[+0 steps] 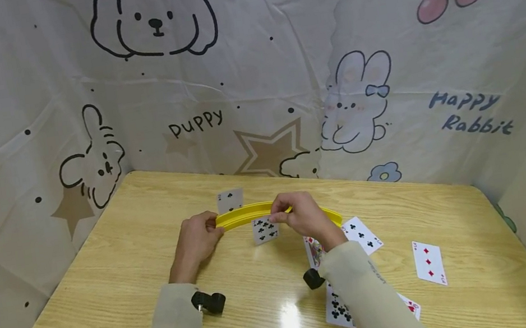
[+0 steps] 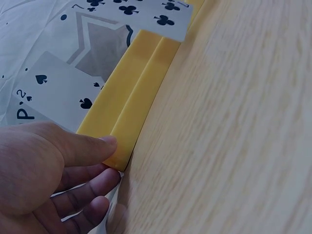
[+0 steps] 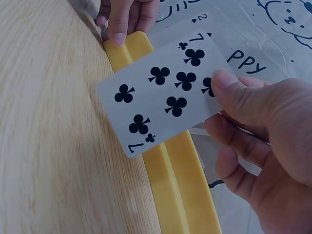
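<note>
A curved yellow plastic card holder, smooth and matte with a slot running along its length, stands on the pale wood-grain desk, whose glossy top shows a bright glare streak. The left hand grips the holder's left end, thumb laid on top and fingers curled beneath it. The right hand pinches a seven of clubs playing card between thumb and curled fingers, holding its thin, stiff rectangle just over the holder's slot near the middle; whether its edge has entered the slot cannot be told. A two of spades card stands upright in the holder towards the left end. Right of the holder, more cards lie flat on the desk: a clubs card just beside the holder's right end, a three of diamonds card farther right, and several others partly hidden under the right sleeve. Behind the holder hangs a wrinkled cloth backdrop printed with cartoon puppies, rabbits and stars.
</note>
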A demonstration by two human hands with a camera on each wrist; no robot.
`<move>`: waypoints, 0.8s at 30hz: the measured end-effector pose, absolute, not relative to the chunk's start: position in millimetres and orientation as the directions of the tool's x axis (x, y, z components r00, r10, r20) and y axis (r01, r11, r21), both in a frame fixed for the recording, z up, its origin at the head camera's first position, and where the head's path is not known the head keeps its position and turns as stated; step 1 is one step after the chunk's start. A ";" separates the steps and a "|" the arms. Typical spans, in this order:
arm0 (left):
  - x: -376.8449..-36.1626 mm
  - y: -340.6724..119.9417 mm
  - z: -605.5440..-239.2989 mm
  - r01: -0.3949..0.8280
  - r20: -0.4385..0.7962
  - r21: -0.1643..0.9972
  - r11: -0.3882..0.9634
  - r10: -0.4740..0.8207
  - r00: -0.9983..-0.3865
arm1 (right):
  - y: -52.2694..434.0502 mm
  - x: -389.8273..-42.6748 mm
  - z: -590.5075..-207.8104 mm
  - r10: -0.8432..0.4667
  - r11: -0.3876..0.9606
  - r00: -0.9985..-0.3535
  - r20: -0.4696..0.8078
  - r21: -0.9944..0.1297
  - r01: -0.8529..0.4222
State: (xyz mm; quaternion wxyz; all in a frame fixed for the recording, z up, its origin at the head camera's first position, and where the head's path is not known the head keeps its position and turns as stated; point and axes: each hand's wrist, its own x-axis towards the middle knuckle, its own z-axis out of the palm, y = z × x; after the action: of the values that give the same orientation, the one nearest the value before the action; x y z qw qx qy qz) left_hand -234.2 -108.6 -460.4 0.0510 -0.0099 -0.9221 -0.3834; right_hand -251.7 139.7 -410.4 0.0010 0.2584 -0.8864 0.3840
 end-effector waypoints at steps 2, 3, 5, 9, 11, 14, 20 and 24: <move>-234.6 -108.0 -459.4 0.054 0.099 0.706 0.706 -0.023 -0.995 | 138.6 -253.0 -411.2 -0.442 0.577 -0.872 0.212 -0.676 -0.457; -234.9 -107.6 -459.3 0.052 0.098 0.704 0.708 -0.024 -0.995 | 137.9 -253.6 -411.7 -0.434 0.582 -0.874 0.218 -0.672 -0.457; -235.4 -106.9 -458.9 0.050 0.096 0.703 0.710 -0.025 -0.995 | 136.1 -255.6 -412.6 -0.421 0.586 -0.876 0.237 -0.666 -0.462; -236.3 -106.7 -458.8 0.061 0.103 0.699 0.713 -0.016 -0.995 | 130.7 -259.5 -412.9 -0.404 0.572 -0.874 0.269 -0.671 -0.471; -236.6 -107.2 -458.1 0.069 0.110 0.698 0.713 -0.011 -0.994 | 127.5 -261.1 -412.5 -0.395 0.559 -0.876 0.275 -0.685 -0.467; -237.1 -108.5 -456.8 0.074 0.114 0.695 0.715 -0.008 -0.993 | 122.2 -263.1 -412.6 -0.382 0.538 -0.881 0.278 -0.708 -0.457; -236.5 -110.2 -457.3 0.080 0.113 0.692 0.717 0.002 -0.994 | 111.6 -265.8 -415.6 -0.363 0.521 -0.891 0.274 -0.733 -0.437; -236.3 -110.5 -459.2 0.092 0.124 0.690 0.718 0.007 -0.992 | 105.8 -266.3 -415.7 -0.356 0.521 -0.894 0.272 -0.737 -0.431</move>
State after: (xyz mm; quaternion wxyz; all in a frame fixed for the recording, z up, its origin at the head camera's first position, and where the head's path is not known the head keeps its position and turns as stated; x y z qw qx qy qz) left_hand -236.3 -110.5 -459.2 0.0563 -0.0268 -0.9251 -0.3745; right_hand -266.3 105.8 -415.7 0.0436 0.2259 -0.8710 0.4342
